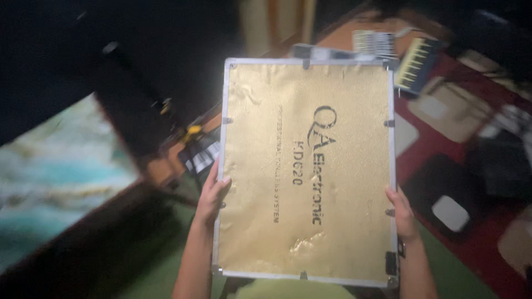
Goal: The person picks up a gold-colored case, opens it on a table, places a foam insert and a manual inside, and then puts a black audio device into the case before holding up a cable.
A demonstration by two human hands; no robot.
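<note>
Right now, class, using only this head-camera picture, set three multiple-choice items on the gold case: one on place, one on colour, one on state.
1. Where does the left hand grip the case?
A. its left edge
B. its top edge
C. its handle

2. What colour is the case's broad face?
A. blue
B. gold
C. white

3. How is the case carried?
A. lying on the floor
B. held up by both hands
C. held by one hand only

Answers:
1 A, the fingers wrap the silver frame on the left side.
2 B, the textured panel is gold with dark lettering.
3 B, the right hand grips the opposite edge, and the red patterned rug lies beneath.
</note>
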